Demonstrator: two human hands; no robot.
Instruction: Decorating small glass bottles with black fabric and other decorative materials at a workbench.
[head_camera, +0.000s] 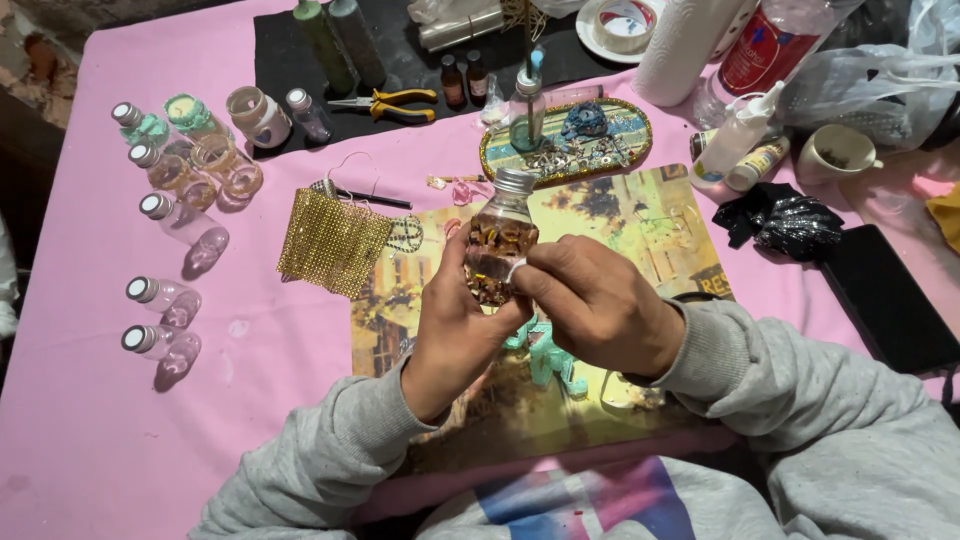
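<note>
Pink table (90, 440); both hands (L (455, 335), R (600, 305)) gripping bottle (500, 240)

1. A table under a pink cloth (90, 440) carries everything.
2. Along the left edge, small clear capped bottles (165, 297) lie in a loose column.
3. Centre, a picture placemat (640, 215) lies flat, with a gold mesh piece (330, 242) just beside it.
4. Further back, a black mat (275, 50) bears yellow-handled pliers (395, 103).
5. An oval tray (490, 155) of trinkets sits beside it.
6. Right side: a cup (835, 152), a dark flat slab (885, 300), perhaps a phone.
</note>
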